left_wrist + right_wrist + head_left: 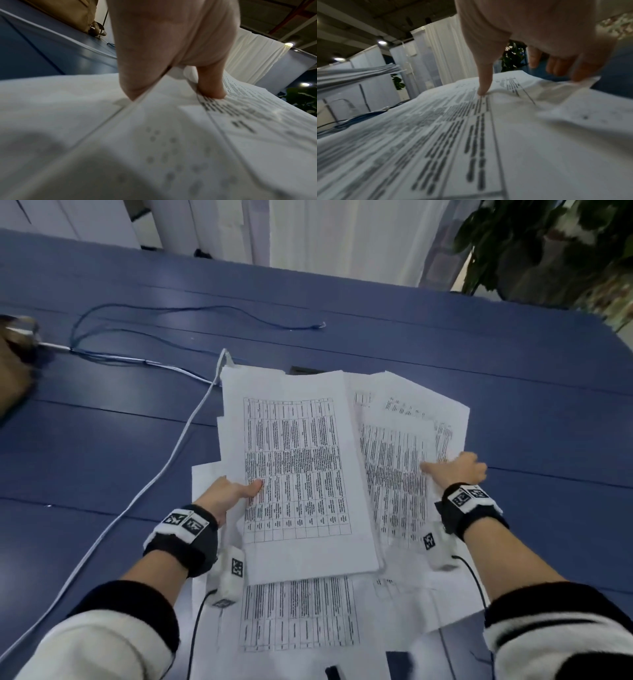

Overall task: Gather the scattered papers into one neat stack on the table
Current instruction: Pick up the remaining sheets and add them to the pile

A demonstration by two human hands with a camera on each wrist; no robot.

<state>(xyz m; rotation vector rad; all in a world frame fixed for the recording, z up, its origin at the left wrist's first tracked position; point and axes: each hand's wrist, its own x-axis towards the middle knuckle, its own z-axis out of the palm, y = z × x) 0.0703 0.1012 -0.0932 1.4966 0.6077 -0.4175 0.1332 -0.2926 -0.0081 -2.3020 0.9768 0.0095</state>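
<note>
Printed white sheets lie overlapping on the blue table (531, 412). My left hand (246, 489) grips a thick bundle of papers (294, 440) by its left edge, thumb (211, 88) on top and the fingers underneath, with the bundle raised off the sheets below. My right hand (445, 469) pinches the right pile of sheets (394, 467) at its right edge: the thumb (483, 86) presses on the print while the curled fingers (556, 66) lift a sheet's edge. More loose sheets (301, 614) lie beneath, near me. The raised bundle (359, 75) shows at the left in the right wrist view.
A white cable (164, 470) runs diagonally left of the papers, and a thin blue cable (171, 311) loops behind them. A small dark port (303, 370) sits in the table behind the papers. A plant (548, 251) stands at the far right. A brownish object (13, 364) sits at the far left edge.
</note>
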